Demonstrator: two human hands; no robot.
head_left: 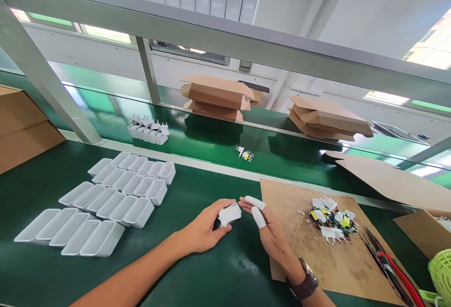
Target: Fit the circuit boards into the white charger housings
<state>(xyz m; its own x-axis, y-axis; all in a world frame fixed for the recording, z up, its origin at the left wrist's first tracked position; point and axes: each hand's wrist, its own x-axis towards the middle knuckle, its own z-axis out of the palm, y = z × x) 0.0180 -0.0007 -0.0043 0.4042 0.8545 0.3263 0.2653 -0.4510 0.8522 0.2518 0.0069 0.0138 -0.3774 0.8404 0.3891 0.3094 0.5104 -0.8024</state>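
My left hand (207,227) holds a small white plastic casing (229,214) between thumb and fingers above the green table. Just to its right, my right hand (269,229) has its thumb and fingers apart, with nothing between them. White covers sit on its thumb and a finger. Rows of open white casings (121,206) stand at the left. On a brown cardboard sheet (292,232) at the right lies a pile of circuit boards and white plug parts (333,220).
Red-handled pliers (391,264) rest on the cardboard's right side. Beyond a pale ledge, a green belt (204,142) carries a filled row of casings (148,131) and a single circuit board (247,156). Cardboard boxes (218,93) stand behind; a green basket (440,269) is at lower right.
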